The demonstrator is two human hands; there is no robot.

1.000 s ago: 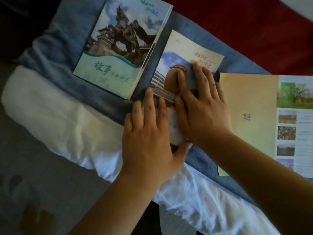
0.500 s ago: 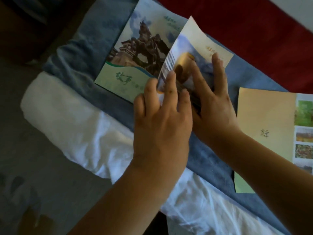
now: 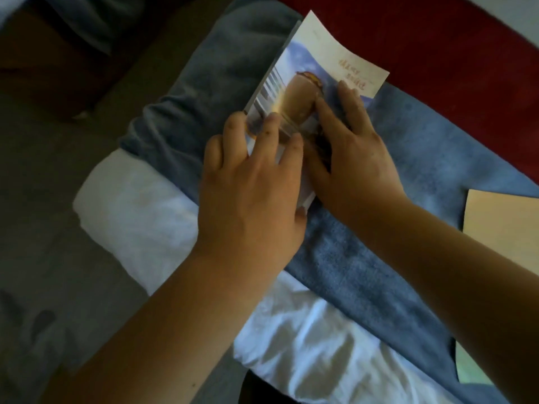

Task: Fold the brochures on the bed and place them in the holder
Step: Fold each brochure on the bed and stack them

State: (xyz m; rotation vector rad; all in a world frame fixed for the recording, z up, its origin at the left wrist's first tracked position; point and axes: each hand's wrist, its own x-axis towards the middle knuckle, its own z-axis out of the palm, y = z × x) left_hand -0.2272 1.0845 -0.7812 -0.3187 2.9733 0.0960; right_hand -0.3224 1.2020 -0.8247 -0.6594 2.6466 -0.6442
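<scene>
The brochure has folded shut at the blanket's far edge. The left hand and right hand press it, fingers flat. It looks like thin, slick paper, best gripped at the fold.

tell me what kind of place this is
Probably a bedroom, perhaps a guest room: a rumpled white sheet at the bed's edge, a blue blanket over it, a red cover beyond, and a printed brochure on the blanket.

Bedroom: white sheet, blue blanket.
</scene>
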